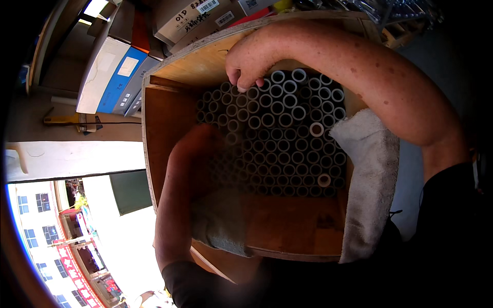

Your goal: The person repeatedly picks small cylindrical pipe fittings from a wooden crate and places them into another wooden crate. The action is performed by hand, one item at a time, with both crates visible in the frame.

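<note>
A wooden box (167, 113) in front of me holds many grey tubes (277, 107), packed in rows with their round open ends facing up. My right hand (251, 59) comes over the far side of the box. Its fingers are bent down onto the tube ends at the back, closed together; whether they grip a tube is hidden. My left hand (203, 137) reaches into the left part of the box, close above the tubes. It is dark and blurred, so its fingers cannot be made out. Two tube ends, one a pale ring (317, 129), look lighter than the others.
A light grey towel (372, 174) hangs over the box's right edge, and a darker cloth (221, 223) lies over the near left edge. Cartons (115, 77) stand beyond the box at the left. Clear plastic-wrapped items (380, 10) lie at the far right. A yellow tool (64, 120) is at the left.
</note>
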